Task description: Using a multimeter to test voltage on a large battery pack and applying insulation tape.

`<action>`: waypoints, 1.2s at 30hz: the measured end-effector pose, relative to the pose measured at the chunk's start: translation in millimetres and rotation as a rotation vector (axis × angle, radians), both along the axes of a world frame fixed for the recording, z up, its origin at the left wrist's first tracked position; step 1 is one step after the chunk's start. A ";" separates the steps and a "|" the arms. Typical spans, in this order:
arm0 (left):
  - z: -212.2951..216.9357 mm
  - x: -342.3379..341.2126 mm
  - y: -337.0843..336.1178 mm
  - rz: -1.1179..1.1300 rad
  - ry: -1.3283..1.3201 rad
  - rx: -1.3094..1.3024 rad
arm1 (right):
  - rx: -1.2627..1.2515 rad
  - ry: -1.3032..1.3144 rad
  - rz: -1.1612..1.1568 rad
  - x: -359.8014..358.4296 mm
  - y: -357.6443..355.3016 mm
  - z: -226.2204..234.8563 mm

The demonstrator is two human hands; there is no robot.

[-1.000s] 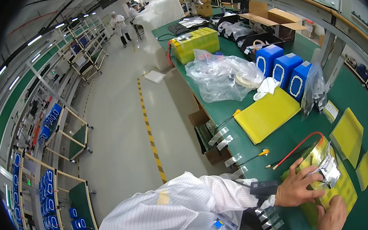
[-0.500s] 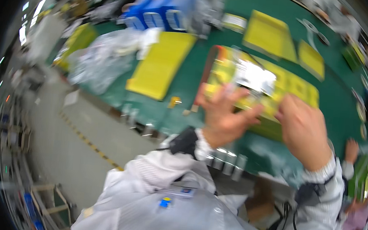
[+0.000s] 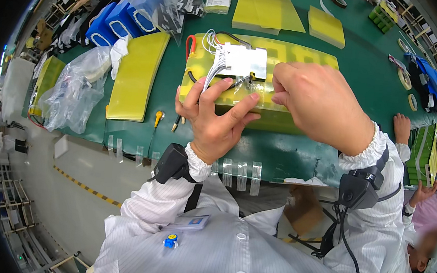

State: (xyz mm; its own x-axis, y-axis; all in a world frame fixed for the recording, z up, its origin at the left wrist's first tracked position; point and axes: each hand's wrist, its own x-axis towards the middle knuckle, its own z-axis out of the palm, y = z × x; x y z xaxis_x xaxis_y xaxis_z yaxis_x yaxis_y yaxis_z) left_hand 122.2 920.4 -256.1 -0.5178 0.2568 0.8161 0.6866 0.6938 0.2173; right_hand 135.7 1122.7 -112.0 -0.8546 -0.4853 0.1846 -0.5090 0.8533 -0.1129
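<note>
A long battery pack in yellow-green insulating sheet lies across the bench in front of me. On its top sits a white circuit module with a bundle of white wires and black leads at its left. Clear tape crosses the module's near edge. My left hand rests with spread fingers on the near left part of the pack, fingertips by the wires and tape. My right hand is closed over the pack, just right of the module; whatever its curled fingers grip is hidden.
Yellow sheets lie left of the pack, with more yellow sheets behind. Blue packs and a clear plastic bag are at the left. Tape strips hang off the front edge. A co-worker's hand rests at the right.
The view has swung, so the bench and pack appear farther left and higher, and the blur has gone. Both hands remain at the pack in much the same poses.
</note>
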 end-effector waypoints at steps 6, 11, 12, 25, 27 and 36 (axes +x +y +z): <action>3.6 1.5 -0.7 -0.004 0.013 -0.030 | 0.012 0.005 0.001 -2.9 0.0 -1.0; -3.8 -3.0 -0.8 0.015 0.022 -0.020 | -0.002 0.003 0.002 -5.6 -0.2 0.4; -4.1 -3.5 -0.7 0.013 0.019 -0.017 | -0.002 0.005 0.007 -6.0 -0.4 1.0; -5.3 -3.2 -1.2 0.018 0.026 -0.022 | -0.021 -0.096 -0.009 -14.4 1.2 2.1; -5.5 -3.0 -1.2 0.016 0.026 -0.019 | -0.017 -0.108 -0.016 -15.3 0.9 2.8; -5.7 -4.2 -0.1 0.009 0.036 -0.008 | 0.013 -0.192 0.017 -27.7 4.9 2.8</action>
